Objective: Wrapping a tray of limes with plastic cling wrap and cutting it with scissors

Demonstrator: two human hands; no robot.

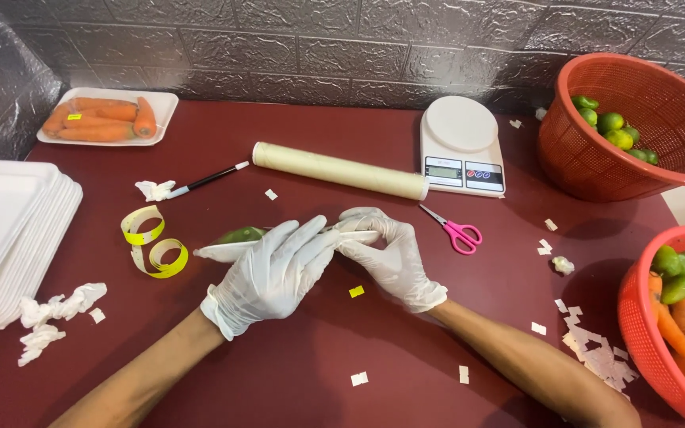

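Centrally, both gloved hands, left hand (pixel 267 273) and right hand (pixel 386 254), grip a tray (pixel 223 251).

Head view, steeply down, seemingly close.

kitchen scale (pixel 462 147) by wall | pink scissors (pixel 455 230) | film roll (pixel 340 170) | carrot tray (pixel 109 116) | empty tray stack (pixel 5 234) | lime basket (pixel 636 127)

Thin white rubbery gloves (pixel 271 277) look matt, the maroon tabletop (pixel 295 380) smooth, the orange plastic baskets (pixel 564 158) finely meshed.
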